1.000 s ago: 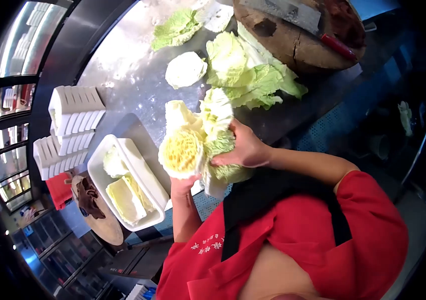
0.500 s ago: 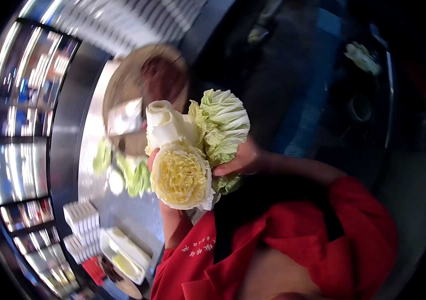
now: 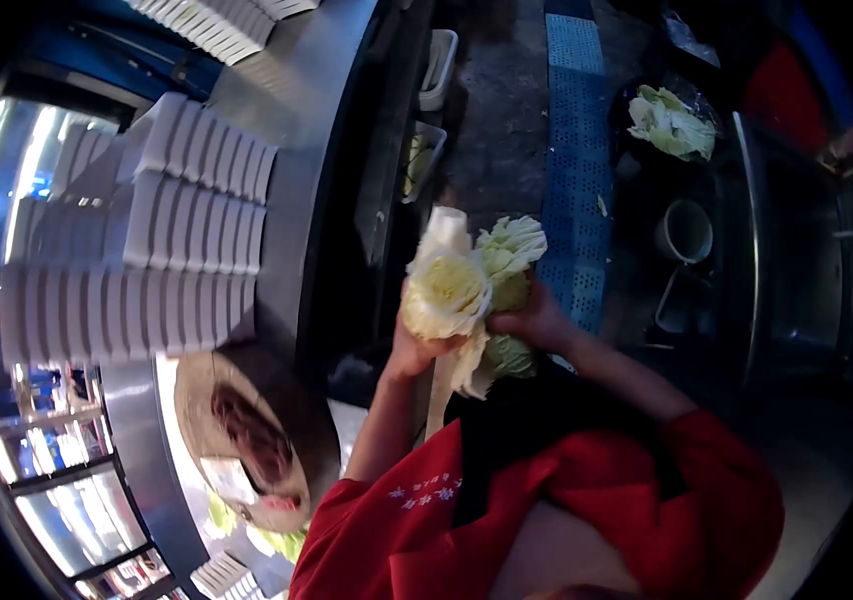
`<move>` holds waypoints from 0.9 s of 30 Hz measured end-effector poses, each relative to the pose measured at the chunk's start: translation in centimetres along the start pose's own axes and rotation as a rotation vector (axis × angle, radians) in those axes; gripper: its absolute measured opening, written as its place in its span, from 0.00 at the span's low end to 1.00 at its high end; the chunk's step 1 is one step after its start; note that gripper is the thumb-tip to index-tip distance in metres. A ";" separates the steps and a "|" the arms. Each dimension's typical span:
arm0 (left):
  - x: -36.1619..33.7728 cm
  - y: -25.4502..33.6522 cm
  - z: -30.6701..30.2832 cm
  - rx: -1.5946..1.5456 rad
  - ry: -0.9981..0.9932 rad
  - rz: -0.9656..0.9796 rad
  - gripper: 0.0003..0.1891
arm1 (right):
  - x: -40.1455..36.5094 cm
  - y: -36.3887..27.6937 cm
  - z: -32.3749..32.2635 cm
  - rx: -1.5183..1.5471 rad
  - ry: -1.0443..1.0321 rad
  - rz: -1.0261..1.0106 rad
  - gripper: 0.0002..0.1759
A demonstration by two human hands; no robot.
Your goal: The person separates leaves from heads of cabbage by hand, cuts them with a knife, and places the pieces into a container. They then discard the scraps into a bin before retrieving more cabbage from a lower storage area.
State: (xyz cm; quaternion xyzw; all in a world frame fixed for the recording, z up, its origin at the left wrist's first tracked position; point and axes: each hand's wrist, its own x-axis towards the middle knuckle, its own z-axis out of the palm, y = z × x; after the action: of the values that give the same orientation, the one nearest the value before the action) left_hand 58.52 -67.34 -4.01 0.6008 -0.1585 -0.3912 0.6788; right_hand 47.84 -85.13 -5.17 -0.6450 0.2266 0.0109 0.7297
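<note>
In front of my chest I hold a napa cabbage [image 3: 447, 290], its pale yellow cut face turned up toward the camera. My left hand [image 3: 419, 340] is wrapped around the left side of the cabbage. On the other side my right hand [image 3: 537, 318] grips green outer leaves [image 3: 513, 245], which spread away from the cut face. Another leaf [image 3: 473, 365] hangs down between the hands. Whether the gripped leaves are still attached at the base is hidden by my fingers.
Tall stacks of white trays [image 3: 187, 230] stand on the metal counter [image 3: 287, 110] at left. A round chopping board [image 3: 197, 400] carries dark red meat [image 3: 252, 430]. Lower right of the aisle's blue perforated mat [image 3: 575, 100] are a bucket [image 3: 685, 232] and discarded-looking cabbage leaves [image 3: 672, 125].
My view has swung right, away from the counter toward the aisle and floor. Both hands carry the cabbage along. The chopping board now appears lower in view.
</note>
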 end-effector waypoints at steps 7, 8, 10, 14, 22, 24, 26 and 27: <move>18.1 -7.1 -1.8 -0.407 0.067 -0.273 0.38 | 17.6 1.3 -8.0 0.245 -0.025 0.271 0.42; 20.5 -8.3 -2.2 -0.420 0.095 -0.329 0.37 | 20.1 2.0 -9.0 0.292 -0.040 0.329 0.41; 25.1 -10.6 -3.4 -0.419 0.115 -0.422 0.36 | 25.6 4.1 -11.1 0.265 -0.073 0.436 0.40; 35.0 -17.5 -6.5 -0.528 0.223 -0.511 0.34 | 38.1 9.1 -14.2 0.166 -0.169 0.533 0.33; 47.8 -32.8 -20.7 -0.607 0.551 -0.232 0.28 | 64.6 23.5 -11.2 0.107 -0.620 0.466 0.36; 49.0 -35.2 -21.9 -0.417 0.711 -0.161 0.27 | 69.7 24.0 -9.3 0.102 -0.695 0.450 0.36; 50.1 -36.4 -22.8 -0.208 0.855 -0.095 0.26 | 73.8 25.0 -6.9 -0.360 -0.777 0.147 0.38; 51.0 -36.7 -23.0 -0.210 0.991 -0.089 0.27 | 75.6 25.2 -5.2 -0.421 -0.852 0.208 0.41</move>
State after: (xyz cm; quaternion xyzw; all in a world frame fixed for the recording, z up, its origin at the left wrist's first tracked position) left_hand 94.61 -87.18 -56.70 0.6490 0.2485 -0.1018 0.7119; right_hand 106.24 -106.78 -55.14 -0.6908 -0.0365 0.3925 0.6062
